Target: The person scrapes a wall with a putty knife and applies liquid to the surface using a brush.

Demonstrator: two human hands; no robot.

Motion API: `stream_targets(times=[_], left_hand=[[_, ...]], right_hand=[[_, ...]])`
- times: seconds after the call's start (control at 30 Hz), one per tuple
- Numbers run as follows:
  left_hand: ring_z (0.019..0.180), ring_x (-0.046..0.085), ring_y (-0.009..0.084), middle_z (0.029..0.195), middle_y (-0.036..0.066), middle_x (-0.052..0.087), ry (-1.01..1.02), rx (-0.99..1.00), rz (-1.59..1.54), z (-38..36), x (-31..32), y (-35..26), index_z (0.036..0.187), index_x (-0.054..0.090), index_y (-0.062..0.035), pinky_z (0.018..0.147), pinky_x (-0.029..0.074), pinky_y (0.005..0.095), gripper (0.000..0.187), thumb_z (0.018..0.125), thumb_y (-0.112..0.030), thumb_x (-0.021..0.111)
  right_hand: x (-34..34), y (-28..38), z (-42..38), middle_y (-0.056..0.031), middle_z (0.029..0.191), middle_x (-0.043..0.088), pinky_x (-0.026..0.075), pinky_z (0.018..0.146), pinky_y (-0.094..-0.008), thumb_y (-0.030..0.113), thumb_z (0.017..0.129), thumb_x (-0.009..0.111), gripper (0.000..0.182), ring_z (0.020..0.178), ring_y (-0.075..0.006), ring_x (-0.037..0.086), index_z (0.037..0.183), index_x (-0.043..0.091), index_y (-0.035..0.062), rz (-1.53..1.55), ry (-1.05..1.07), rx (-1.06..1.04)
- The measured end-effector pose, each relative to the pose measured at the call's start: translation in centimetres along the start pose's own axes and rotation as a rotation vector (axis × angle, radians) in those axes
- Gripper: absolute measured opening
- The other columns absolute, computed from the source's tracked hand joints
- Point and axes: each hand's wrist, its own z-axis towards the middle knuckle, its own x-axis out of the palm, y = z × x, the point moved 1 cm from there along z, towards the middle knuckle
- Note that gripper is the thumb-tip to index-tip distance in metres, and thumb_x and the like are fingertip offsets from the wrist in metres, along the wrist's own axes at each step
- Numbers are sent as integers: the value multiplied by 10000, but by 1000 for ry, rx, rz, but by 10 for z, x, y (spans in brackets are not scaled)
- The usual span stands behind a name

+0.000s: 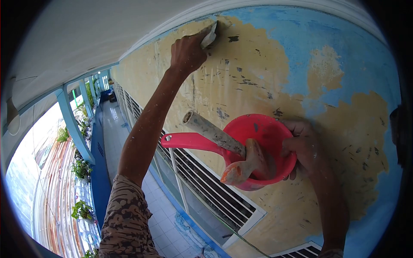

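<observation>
My left hand (188, 53) is raised to the top of the wall, closed around a putty knife (209, 38) whose blade lies against the yellowish surface near the ceiling trim. Lower down, my right hand (306, 148) grips the rim of a red plastic dipper (278, 129), its handle pointing left. Out of the dipper sticks a hollow, paint-stained tube (215, 134). Beside it lies a smeared tool with an orange patch (235, 173), whose kind I cannot make out. The wall (254, 56) carries peeling blue paint, bare yellowish areas and dark scrape marks.
Below the wall patch is a window with white bars (215, 189). A tiled walkway (112, 129) runs off at left, beside a blue railing wall (100, 172) with potted plants (81, 210). A white ceiling (86, 34) hangs close overhead, with a light bulb (13, 122).
</observation>
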Motion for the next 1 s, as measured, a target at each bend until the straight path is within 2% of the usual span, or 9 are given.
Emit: stream_targets(times=[0.17, 0.3, 0.37, 0.5, 0.57, 0.77, 0.83, 0.97, 1.0], left_hand=[[802, 690, 372, 879, 162, 719, -5, -96, -95, 7, -1, -2, 1319, 625, -265, 731, 543, 484, 624, 732, -55, 600], [804, 680, 383, 935, 162, 721, -60, 103, -23, -24, -2, -31, 1247, 668, -210, 711, 542, 474, 557, 710, -66, 640], [794, 679, 385, 921, 167, 720, -174, 187, -80, -31, 3, -35, 1250, 665, -205, 708, 546, 468, 559, 707, -75, 652], [787, 680, 381, 934, 162, 720, -81, 84, -7, -11, -2, -25, 1265, 656, -210, 697, 550, 458, 565, 713, -91, 666], [791, 682, 377, 963, 153, 721, -130, 168, 20, -11, -3, -33, 1255, 659, -207, 694, 551, 455, 547, 720, -96, 668], [802, 680, 378, 995, 146, 720, -132, 154, -20, -10, -5, -36, 1216, 678, -190, 700, 551, 455, 527, 702, -74, 656], [816, 683, 373, 1009, 141, 720, 15, 45, 30, -7, -13, -43, 1210, 682, -189, 706, 553, 447, 518, 703, -81, 661], [797, 679, 378, 953, 143, 721, -128, 214, -28, -22, -4, -37, 1245, 672, -209, 702, 547, 451, 533, 721, -112, 666], [741, 695, 363, 894, 170, 720, -181, 220, -52, -18, -4, -37, 1244, 670, -195, 639, 548, 455, 528, 727, -89, 644]], right_hand=[[2, -1, 6, -153, 680, 642, 456, 276, -303, -38, 684, 495, 389, 387, -223, 591, 1039, 647, -86, 12, -12, -27], [2, 1, 7, -153, 687, 643, 460, 277, -306, -37, 685, 500, 397, 393, -225, 596, 1051, 643, -87, 6, -4, -14], [1, 1, 8, -152, 685, 641, 462, 276, -307, -35, 690, 500, 403, 395, -227, 599, 1065, 637, -93, 26, 14, -26], [3, 1, 6, -151, 679, 638, 463, 276, -308, -31, 697, 501, 400, 396, -228, 601, 1068, 636, -95, -23, 3, -3], [3, 2, 5, -151, 674, 637, 458, 275, -306, -25, 700, 499, 391, 393, -227, 600, 1058, 640, -91, -15, 2, -19], [3, 2, 6, -142, 651, 632, 452, 275, -300, -22, 698, 492, 394, 379, -224, 592, 1055, 647, -82, -24, 0, -32], [2, 0, 6, -142, 648, 632, 452, 276, -300, -23, 698, 491, 392, 378, -224, 592, 1052, 648, -81, -19, 11, -19], [1, -1, 6, -146, 650, 634, 452, 276, -301, -26, 695, 492, 391, 377, -222, 591, 1049, 649, -81, 0, 9, -30], [1, -3, 7, -146, 650, 634, 452, 276, -301, -26, 695, 492, 391, 377, -222, 591, 1049, 649, -81, 2, 9, -25]])
